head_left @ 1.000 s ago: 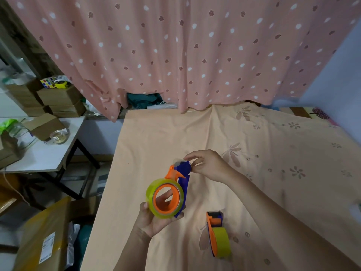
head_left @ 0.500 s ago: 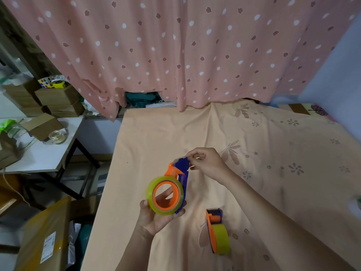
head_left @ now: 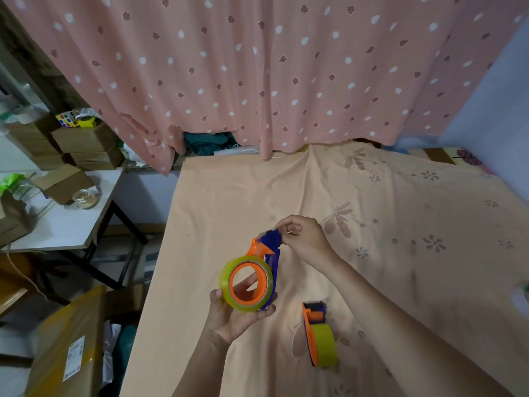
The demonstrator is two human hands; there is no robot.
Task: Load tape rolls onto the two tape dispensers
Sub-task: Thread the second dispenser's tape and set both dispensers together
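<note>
My left hand (head_left: 233, 316) holds a blue and orange tape dispenser (head_left: 270, 253) from below, above the table. A yellowish clear tape roll (head_left: 229, 285) sits on its orange hub. My right hand (head_left: 305, 234) pinches at the blue top end of that dispenser, where the tape end is; the tape strip itself is too thin to make out. A second dispenser (head_left: 312, 328), orange with a dark head, lies on the cloth to the right with its own yellow-green tape roll (head_left: 325, 346) mounted.
The table is covered by a peach flowered cloth (head_left: 400, 224), its left edge near my left arm. A pink dotted curtain (head_left: 272, 67) hangs behind. A white side table (head_left: 57, 224) with cardboard boxes stands left, and a large carton (head_left: 65, 348) sits on the floor.
Both hands and the held dispenser have stayed nearly in place. My right hand's fingers shifted slightly at the dispenser's top end. The second dispenser has not moved.
</note>
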